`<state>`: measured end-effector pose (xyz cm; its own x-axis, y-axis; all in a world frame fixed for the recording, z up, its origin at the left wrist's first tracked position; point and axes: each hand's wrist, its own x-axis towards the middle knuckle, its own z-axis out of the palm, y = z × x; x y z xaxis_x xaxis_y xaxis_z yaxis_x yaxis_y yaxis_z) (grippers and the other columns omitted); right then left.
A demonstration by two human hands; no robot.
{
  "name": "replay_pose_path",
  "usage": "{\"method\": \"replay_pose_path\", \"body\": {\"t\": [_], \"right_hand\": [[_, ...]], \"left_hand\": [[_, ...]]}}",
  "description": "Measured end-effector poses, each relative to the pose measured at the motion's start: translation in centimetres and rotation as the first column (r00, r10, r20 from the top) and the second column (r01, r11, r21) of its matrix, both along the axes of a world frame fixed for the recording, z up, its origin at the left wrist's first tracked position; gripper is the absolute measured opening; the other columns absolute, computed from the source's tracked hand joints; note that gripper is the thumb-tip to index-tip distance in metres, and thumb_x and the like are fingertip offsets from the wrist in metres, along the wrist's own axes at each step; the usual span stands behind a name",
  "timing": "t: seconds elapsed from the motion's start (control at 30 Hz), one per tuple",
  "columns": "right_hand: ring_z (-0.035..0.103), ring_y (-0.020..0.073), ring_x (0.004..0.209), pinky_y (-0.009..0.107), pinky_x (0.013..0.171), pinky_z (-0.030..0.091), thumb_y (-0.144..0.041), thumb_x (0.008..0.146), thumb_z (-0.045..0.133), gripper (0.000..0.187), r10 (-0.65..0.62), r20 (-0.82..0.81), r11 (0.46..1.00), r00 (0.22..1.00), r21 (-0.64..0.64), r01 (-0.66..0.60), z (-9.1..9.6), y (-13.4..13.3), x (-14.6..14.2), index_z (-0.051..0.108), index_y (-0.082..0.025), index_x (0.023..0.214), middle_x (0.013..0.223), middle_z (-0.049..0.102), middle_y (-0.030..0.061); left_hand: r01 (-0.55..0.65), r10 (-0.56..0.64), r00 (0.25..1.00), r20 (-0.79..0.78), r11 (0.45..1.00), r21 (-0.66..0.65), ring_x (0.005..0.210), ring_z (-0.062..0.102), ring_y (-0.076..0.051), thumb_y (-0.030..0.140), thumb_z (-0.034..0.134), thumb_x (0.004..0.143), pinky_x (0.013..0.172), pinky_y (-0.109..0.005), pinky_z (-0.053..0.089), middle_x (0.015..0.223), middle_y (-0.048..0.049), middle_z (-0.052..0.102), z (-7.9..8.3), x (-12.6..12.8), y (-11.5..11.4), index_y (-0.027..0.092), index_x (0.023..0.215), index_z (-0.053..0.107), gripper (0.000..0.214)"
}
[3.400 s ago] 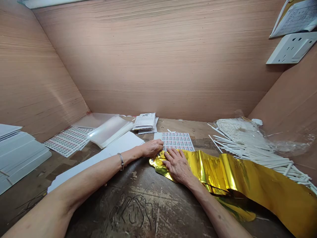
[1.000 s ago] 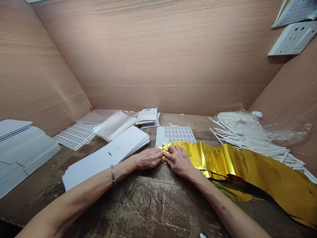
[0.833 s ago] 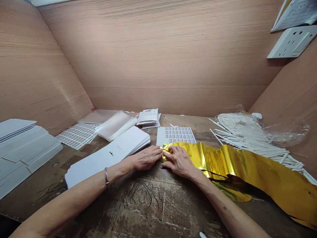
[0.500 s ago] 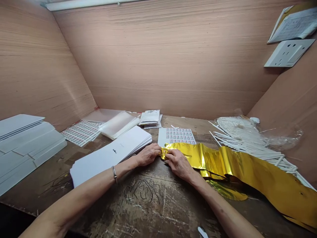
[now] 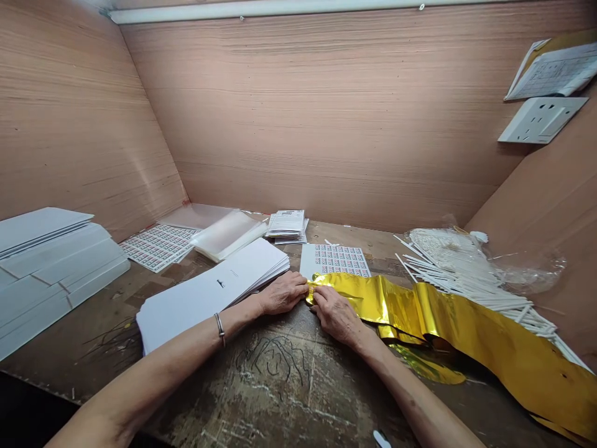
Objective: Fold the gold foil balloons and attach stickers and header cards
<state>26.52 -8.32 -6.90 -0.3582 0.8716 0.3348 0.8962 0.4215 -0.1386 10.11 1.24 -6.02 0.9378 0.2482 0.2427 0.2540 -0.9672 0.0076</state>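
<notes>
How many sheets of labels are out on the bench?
2. One sheet lies far left, beside the clear plastic sleeves; the other sheet lies just beyond the right hand, its near edge at the gold foil. More could be hidden beneath either.

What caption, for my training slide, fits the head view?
Left hand and right hand hold the end of a gold foil strip on a workbench beside white card sheets.

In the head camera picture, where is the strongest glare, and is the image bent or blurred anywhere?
In the head view, the strongest glare lies on the gold foil beside the right hand; the wide lens makes the wooden panel walls lean and converge; the right hand shows no clear motion blur, and the shadows are soft.
</notes>
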Motion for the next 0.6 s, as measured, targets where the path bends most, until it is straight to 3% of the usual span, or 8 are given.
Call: {"method": "replay_pose_path", "body": {"t": [0.13,0.23,0.37,0.47,0.6], "right_hand": [[0.050,0.0175,0.089,0.029,0.079,0.041,-0.006,0.082,0.036,0.023,-0.046,0.023,0.999,0.999,0.008,0.046,-0.6,0.2,-0.3,0.056,-0.012,0.092,0.095,0.058,0.0108],[0.051,0.0174,0.077,0.027,0.070,0.041,-0.005,0.079,0.036,0.022,-0.162,0.006,0.987,0.987,0.018,0.162,-1.0,0.7,-0.4,0.057,-0.013,0.079,0.082,0.059,0.0098],[0.050,0.0145,0.064,0.024,0.059,0.036,-0.009,0.074,0.044,0.015,-0.319,-0.235,0.946,0.918,-0.013,0.325,-0.6,1.6,-0.1,0.055,-0.015,0.065,0.067,0.057,0.0050],[0.046,0.0112,0.054,0.021,0.051,0.032,-0.023,0.071,0.054,0.018,-0.355,-0.497,0.935,0.792,-0.174,0.310,0.2,2.2,0.6,0.052,-0.016,0.055,0.054,0.052,-0.0008],[0.040,0.0094,0.050,0.021,0.049,0.029,-0.034,0.068,0.057,0.027,-0.383,-0.745,0.924,0.546,-0.315,0.218,0.7,2.6,1.6,0.053,-0.015,0.049,0.046,0.046,-0.0035]], "left_hand": [[-0.023,0.023,1.000,0.012,1.000,0.003,0.087,0.048,-0.016,0.013,0.037,0.085,0.077,-0.028,0.037,0.088,-0.0059,0.057,-0.5,0.3,0.1,0.015,0.092,0.056,0.020],[-0.052,0.053,0.997,0.050,0.998,-0.035,0.085,0.048,-0.015,0.014,0.035,0.086,0.076,-0.027,0.038,0.086,-0.0055,0.057,-0.5,0.3,-0.1,0.015,0.090,0.055,0.020],[-0.081,0.088,0.990,0.113,0.995,-0.064,0.086,0.050,-0.016,0.020,0.038,0.086,0.076,-0.029,0.040,0.089,-0.0068,0.057,-0.5,0.1,-0.1,0.014,0.096,0.051,0.017],[-0.094,0.099,0.977,0.188,0.995,-0.037,0.093,0.050,-0.019,0.019,0.041,0.084,0.079,-0.032,0.042,0.099,-0.0109,0.057,-0.6,-0.1,0.0,0.011,0.107,0.045,0.025],[-0.110,0.086,0.956,0.281,0.991,0.070,0.112,0.041,-0.024,0.016,0.043,0.082,0.088,-0.040,0.039,0.120,-0.0174,0.046,-0.4,-0.2,-0.3,0.010,0.119,0.036,0.039]]}}
